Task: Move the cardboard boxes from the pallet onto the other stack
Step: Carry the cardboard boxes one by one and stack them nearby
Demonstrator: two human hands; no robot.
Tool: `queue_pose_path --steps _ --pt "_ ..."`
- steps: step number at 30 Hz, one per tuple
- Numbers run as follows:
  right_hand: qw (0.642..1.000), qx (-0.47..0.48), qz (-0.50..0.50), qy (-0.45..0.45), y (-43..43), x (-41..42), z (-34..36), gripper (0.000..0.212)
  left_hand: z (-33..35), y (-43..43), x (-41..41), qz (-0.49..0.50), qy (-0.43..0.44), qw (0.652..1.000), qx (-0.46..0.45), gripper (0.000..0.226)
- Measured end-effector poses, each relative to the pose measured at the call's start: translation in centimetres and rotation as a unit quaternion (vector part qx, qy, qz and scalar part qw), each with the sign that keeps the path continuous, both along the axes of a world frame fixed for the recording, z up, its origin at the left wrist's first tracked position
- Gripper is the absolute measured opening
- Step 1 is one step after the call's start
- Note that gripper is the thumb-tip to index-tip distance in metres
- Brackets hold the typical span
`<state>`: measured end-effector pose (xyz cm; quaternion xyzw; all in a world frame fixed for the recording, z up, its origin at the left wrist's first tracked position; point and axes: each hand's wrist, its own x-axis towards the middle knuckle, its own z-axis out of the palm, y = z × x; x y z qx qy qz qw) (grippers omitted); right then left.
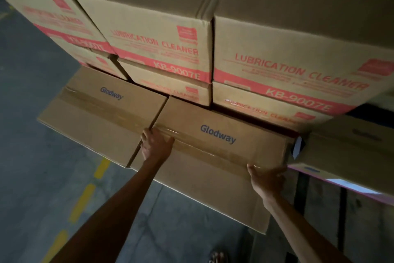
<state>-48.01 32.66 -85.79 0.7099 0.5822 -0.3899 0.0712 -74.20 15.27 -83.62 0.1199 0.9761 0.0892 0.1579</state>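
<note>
"Glodway box (213, 156), the middle one: where did it lie?" asked the first.

"Start big," said the second. "A wall of red-printed Lubrication Cleaner cartons (277, 49) rose at the back. A lower row ran tight against its foot, and that box sat in the middle of the row. A left neighbour (96, 109) touched one end, and another carton (351, 152) stood just beside the other."

"Which way did it run?"

"Its long axis lay across the person, left to right (it looked tilted, but I put that down to the camera). So one short end fell to each hand, and the long near side faced the body."

"And the hands?"

"The left hand (156, 145) sat at the left end. Its fingers (147, 134) were hooked down into the seam against the neighbour, and its thumb lay on the taped top. The right hand (267, 179) gripped the near right corner, with its fingers (253, 169) curled over the top edge. Both held the box, one at each end, and neither was closer to its middle."

"So the move?"

"A pull straight back toward the body, I reckoned, since cartons hemmed it in on the other three sides."
</note>
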Motion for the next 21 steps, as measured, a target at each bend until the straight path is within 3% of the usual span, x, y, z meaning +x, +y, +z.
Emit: queue_pose_path --steps 4,10,16,21 --pt "0.999 0.037 -0.012 -0.036 -0.8 -0.5 -1.4 0.121 -1.3 0.9 0.0 0.04 0.042 0.998 -0.005 0.09" --pt "0.999 0.038 0.001 -0.037 -0.2 0.2 -2.7 0.121 -2.7 0.7 0.0 0.059 0.049 0.997 -0.003 0.093" --pt "0.999 0.043 -0.025 0.022 0.8 2.2 -2.4 0.118 -1.4 -0.3 -0.9 0.062 -0.021 0.997 -0.037 0.112" --pt "0.999 0.008 0.015 0.039 1.2 8.3 0.0 0.126 1.5 -2.8 3.3 0.081 -0.092 0.99 0.075 0.132"
